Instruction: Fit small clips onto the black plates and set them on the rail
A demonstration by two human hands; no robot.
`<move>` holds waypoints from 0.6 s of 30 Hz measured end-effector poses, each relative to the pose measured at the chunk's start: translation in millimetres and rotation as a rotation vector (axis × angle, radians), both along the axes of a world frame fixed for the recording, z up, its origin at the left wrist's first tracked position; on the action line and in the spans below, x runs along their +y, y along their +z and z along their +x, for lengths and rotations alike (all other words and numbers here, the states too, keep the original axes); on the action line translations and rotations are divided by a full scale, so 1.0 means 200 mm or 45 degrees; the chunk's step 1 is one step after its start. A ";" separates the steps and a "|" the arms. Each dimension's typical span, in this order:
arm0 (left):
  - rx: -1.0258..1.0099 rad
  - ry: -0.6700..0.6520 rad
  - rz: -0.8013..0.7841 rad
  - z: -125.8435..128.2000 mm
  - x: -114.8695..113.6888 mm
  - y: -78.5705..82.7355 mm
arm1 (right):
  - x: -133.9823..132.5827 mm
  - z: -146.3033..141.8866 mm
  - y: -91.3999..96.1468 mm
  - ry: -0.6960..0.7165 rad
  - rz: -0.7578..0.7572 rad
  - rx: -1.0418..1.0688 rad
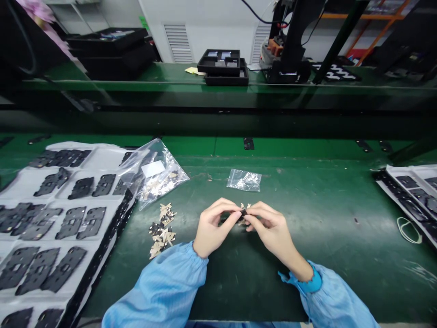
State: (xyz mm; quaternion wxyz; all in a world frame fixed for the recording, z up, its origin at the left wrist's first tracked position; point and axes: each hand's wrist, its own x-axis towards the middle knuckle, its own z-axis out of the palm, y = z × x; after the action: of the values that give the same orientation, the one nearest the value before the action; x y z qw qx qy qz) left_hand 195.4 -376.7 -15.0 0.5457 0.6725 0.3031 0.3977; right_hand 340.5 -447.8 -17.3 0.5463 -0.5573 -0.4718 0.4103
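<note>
Over the green table, my left hand (218,223) and my right hand (268,223) meet at the fingertips. Both are closed in a pinch on a small black part (243,214), mostly hidden by the fingers. A few beige bits show around the fingertips; whether they lie on the table or belong to the part, I cannot tell. Left of my left hand lies a loose pile of small beige and black pieces (163,232). Behind that pile rests a clear plastic bag (159,175) with a white label and similar pieces inside. A smaller clear bag (244,180) lies flat beyond my hands.
A white tray (102,157) of flat black plates fills the left side. Another tray (396,175) stands at the right edge, near a pale rubber band (409,230). Single black plates (248,144) lie on the green strip behind. Black boxes (227,79) sit on the raised shelf.
</note>
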 end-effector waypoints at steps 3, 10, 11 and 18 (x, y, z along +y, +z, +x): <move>0.034 0.020 0.115 0.00 0.00 0.01 | -0.01 0.01 0.01 0.021 0.110 -0.234; 0.107 0.056 0.302 -0.01 -0.02 0.03 | -0.03 0.05 0.00 0.055 0.353 -0.839; 0.121 0.063 0.319 -0.01 -0.02 0.03 | -0.03 0.05 0.00 0.057 0.379 -0.909; 0.197 0.081 0.440 0.00 -0.04 0.02 | -0.05 0.06 -0.02 0.073 0.419 -1.222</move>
State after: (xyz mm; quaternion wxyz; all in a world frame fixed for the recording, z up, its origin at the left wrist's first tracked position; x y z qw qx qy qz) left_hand 194.5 -383.7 -11.7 0.3842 0.7749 0.2924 0.4079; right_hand 352.0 -457.2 -21.1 0.3372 -0.5765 -0.7430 0.0431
